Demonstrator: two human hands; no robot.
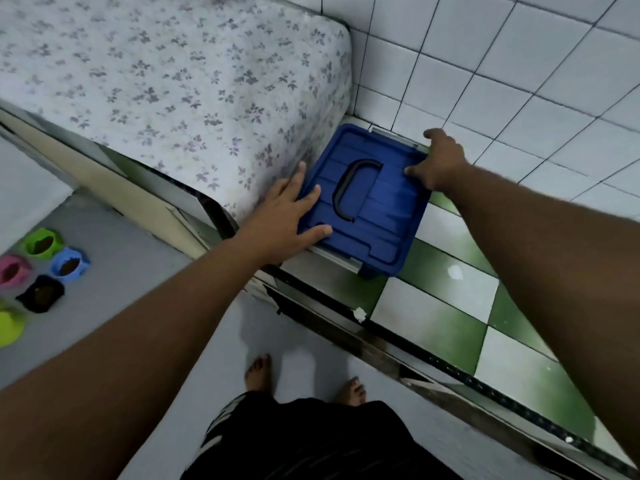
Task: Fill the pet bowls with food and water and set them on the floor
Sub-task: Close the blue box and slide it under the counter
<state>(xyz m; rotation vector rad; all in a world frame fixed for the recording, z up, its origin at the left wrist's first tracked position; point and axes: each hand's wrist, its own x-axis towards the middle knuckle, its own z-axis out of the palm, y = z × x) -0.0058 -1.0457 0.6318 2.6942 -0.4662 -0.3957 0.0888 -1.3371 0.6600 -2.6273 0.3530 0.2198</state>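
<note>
A blue lidded storage box (374,216) with a black handle stands on the green-and-white tiled floor beside a cabinet. My left hand (287,216) lies flat on the lid's near left edge, fingers spread. My right hand (440,161) grips the lid's far right edge. At the far left on the grey floor stand several small pet bowls: a green bowl (41,243), a blue bowl (69,265), a pink bowl (12,271) and a black bowl (41,294), each holding brown food. A lime bowl (8,327) is cut off by the frame edge.
A cabinet covered with a floral cloth (166,81) rises left of the box. White wall tiles (502,64) stand behind it. A metal door track (415,351) separates the grey floor from the tiled floor. My bare feet (258,372) stand on the grey floor.
</note>
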